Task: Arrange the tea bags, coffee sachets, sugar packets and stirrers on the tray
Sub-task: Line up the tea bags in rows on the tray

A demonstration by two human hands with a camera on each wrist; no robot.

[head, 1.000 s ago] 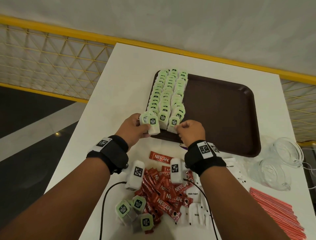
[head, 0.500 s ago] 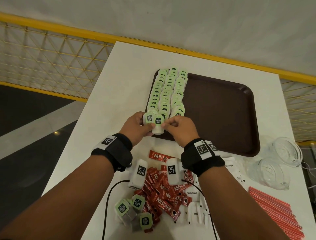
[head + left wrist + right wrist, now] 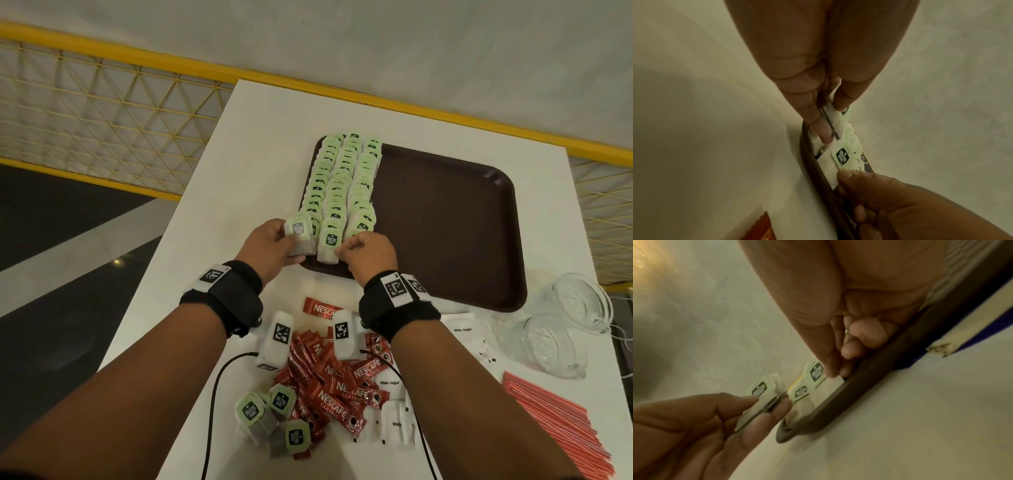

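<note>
A dark brown tray [image 3: 445,222] lies on the white table, its left side filled with three rows of green-tagged tea bags [image 3: 339,178]. My left hand [image 3: 270,246] pinches a small stack of tea bags [image 3: 298,236] at the tray's near left corner, seen edge-on as tea bags [image 3: 764,395]. My right hand [image 3: 368,255] pinches one tea bag [image 3: 330,246] by its near right edge, laid at the front of the middle row; this tea bag [image 3: 840,160] rests just inside the tray rim [image 3: 859,395].
Near me lie red coffee sachets [image 3: 342,383], loose tea bags [image 3: 274,414], white sugar packets [image 3: 394,421] and red stirrers [image 3: 561,428] at right. Two clear glass jars [image 3: 561,329] lie right of the tray. A yellow mesh railing [image 3: 102,113] borders the table's left.
My right hand took a tea bag from the left hand's stack and set it down at the front of the middle row. The left hand drew slightly left with its stack.
</note>
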